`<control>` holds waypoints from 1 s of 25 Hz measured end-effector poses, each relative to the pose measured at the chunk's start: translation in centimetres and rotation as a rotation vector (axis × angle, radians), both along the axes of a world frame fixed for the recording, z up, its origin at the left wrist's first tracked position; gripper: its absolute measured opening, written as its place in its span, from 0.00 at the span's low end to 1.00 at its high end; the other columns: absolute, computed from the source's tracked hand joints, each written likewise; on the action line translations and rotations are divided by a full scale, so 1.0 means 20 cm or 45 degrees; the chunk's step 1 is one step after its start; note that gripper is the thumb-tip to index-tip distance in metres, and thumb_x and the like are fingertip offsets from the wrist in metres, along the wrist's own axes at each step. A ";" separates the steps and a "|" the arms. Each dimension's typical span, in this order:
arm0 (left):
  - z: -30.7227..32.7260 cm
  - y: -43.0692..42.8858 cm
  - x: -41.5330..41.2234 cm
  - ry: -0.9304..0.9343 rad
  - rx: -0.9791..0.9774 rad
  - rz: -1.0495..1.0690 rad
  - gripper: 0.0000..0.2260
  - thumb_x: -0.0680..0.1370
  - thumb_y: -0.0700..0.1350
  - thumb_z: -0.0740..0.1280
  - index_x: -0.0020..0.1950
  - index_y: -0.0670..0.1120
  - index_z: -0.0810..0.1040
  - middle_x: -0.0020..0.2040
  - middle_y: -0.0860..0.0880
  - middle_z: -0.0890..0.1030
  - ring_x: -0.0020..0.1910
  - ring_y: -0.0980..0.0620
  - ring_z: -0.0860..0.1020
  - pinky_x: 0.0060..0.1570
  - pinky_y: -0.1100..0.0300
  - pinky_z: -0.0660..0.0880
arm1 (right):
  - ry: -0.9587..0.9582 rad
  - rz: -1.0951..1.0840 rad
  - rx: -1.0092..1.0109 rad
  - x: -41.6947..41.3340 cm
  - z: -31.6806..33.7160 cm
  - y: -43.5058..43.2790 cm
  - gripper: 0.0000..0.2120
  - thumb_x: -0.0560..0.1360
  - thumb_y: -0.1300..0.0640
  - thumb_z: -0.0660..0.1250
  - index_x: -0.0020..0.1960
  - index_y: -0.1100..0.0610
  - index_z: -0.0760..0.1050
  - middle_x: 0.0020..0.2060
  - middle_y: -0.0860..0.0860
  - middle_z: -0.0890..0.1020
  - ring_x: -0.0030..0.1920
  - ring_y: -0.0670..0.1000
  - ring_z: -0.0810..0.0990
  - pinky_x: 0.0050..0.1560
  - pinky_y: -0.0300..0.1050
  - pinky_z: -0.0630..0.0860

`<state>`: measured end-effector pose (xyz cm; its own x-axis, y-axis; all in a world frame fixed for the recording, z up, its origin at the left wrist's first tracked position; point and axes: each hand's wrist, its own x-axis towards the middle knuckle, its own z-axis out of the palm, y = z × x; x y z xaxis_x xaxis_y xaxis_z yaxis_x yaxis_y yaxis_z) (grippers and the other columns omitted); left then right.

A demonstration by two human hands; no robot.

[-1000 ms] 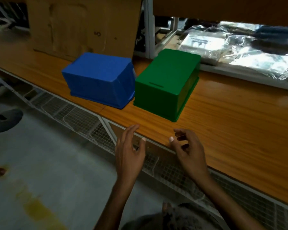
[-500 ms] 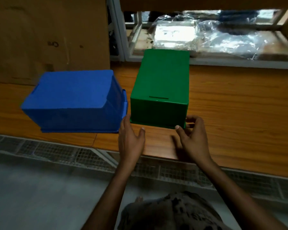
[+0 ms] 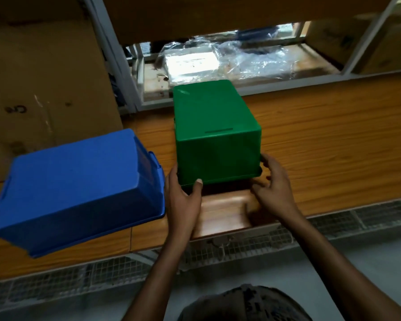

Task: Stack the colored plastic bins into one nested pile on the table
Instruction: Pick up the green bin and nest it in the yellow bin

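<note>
Half a second ago both hands hovered at the near end of the green bin; now they have closed in on its lower corners and its near edge looks lifted, though the dark band beneath it could be only shadow.

The wooden table point(image 3: 333, 140) carries two bins, both upside down. The blue bin point(image 3: 74, 188), the larger in view, lies at the left, its rim reaching the table's front edge. The green bin point(image 3: 215, 135) stands just beside it on the right, apart from it.

The left hand point(image 3: 183, 200) grips the green bin's near left corner, thumb pressed on the end face and fingers hidden round the side. The right hand point(image 3: 273, 184) clasps the near right corner, fingers curled at the rim.

The step in hand appears to be picking up the green bin. The next move likely calls for raising it clear, carrying it left and lowering it squarely over the blue bin so the walls nest.

Count: one blue bin, one green bin, two hands.
</note>
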<state>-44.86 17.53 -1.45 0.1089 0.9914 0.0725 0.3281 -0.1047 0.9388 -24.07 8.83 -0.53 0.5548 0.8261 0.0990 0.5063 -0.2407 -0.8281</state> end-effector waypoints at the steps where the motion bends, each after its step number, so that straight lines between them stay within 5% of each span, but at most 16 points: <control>1: 0.07 0.01 0.01 -0.105 0.024 0.009 0.27 0.80 0.47 0.71 0.78 0.53 0.67 0.72 0.55 0.74 0.70 0.54 0.74 0.69 0.49 0.75 | 0.011 0.030 0.074 0.02 0.06 -0.01 0.41 0.70 0.61 0.72 0.78 0.41 0.63 0.71 0.45 0.72 0.72 0.51 0.70 0.67 0.55 0.74; 4: 0.35 0.02 0.05 -0.349 0.183 0.047 0.22 0.81 0.45 0.70 0.75 0.52 0.71 0.68 0.57 0.77 0.66 0.57 0.77 0.63 0.60 0.77 | -0.004 0.090 0.343 0.08 0.28 0.00 0.41 0.73 0.62 0.73 0.79 0.43 0.60 0.72 0.44 0.74 0.72 0.45 0.73 0.68 0.48 0.74; 9: 0.71 0.05 0.17 -0.537 0.361 -0.132 0.21 0.83 0.50 0.67 0.76 0.49 0.72 0.71 0.51 0.78 0.68 0.55 0.77 0.64 0.57 0.76 | -0.127 -0.276 0.775 0.18 0.59 0.06 0.20 0.80 0.64 0.66 0.71 0.54 0.76 0.57 0.47 0.84 0.53 0.43 0.84 0.49 0.37 0.80; 12: 0.77 0.07 0.24 -0.463 0.445 -0.283 0.23 0.83 0.46 0.67 0.78 0.48 0.69 0.71 0.51 0.77 0.68 0.59 0.76 0.62 0.65 0.76 | -0.117 -0.452 0.826 0.29 0.73 0.09 0.13 0.79 0.61 0.63 0.60 0.55 0.82 0.43 0.44 0.84 0.42 0.37 0.80 0.41 0.35 0.74; 15: 0.68 0.05 0.26 -0.287 0.491 -0.287 0.20 0.84 0.43 0.67 0.76 0.52 0.72 0.70 0.52 0.76 0.68 0.61 0.75 0.63 0.60 0.78 | 0.056 -0.540 0.790 0.42 0.80 0.08 0.13 0.74 0.61 0.62 0.50 0.50 0.82 0.32 0.43 0.78 0.32 0.39 0.74 0.37 0.43 0.72; 17: 0.59 0.02 0.24 -0.167 0.555 -0.187 0.17 0.84 0.43 0.66 0.72 0.52 0.76 0.66 0.52 0.78 0.65 0.63 0.75 0.61 0.54 0.80 | 0.285 -0.578 0.767 0.52 0.81 0.04 0.12 0.74 0.61 0.62 0.48 0.50 0.82 0.36 0.50 0.84 0.36 0.45 0.80 0.42 0.54 0.82; 19: 0.53 -0.01 0.24 -0.040 0.635 -0.125 0.16 0.83 0.43 0.67 0.71 0.50 0.77 0.64 0.52 0.77 0.61 0.66 0.74 0.56 0.61 0.79 | 0.515 -0.577 0.717 0.58 0.82 0.00 0.10 0.77 0.63 0.64 0.51 0.52 0.81 0.44 0.57 0.86 0.43 0.52 0.85 0.49 0.59 0.85; 22: 0.53 0.00 0.28 0.000 0.697 -0.039 0.14 0.83 0.44 0.67 0.68 0.51 0.78 0.60 0.55 0.75 0.56 0.62 0.76 0.48 0.61 0.78 | 0.686 -0.332 0.700 0.58 0.84 -0.03 0.14 0.80 0.63 0.66 0.65 0.61 0.77 0.49 0.52 0.87 0.52 0.51 0.87 0.54 0.46 0.83; 25: 0.51 0.09 0.30 -0.115 0.562 0.113 0.10 0.82 0.45 0.68 0.64 0.52 0.79 0.58 0.53 0.80 0.54 0.51 0.80 0.46 0.58 0.78 | 0.642 0.104 0.644 0.51 0.81 -0.09 0.26 0.80 0.69 0.62 0.76 0.55 0.69 0.67 0.48 0.81 0.67 0.47 0.79 0.65 0.47 0.78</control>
<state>-38.79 19.34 8.76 -0.0013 0.8687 0.4953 0.2728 -0.4762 0.8360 -13.87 7.08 15.61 0.5720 0.7877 0.2288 0.0327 0.2569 -0.9659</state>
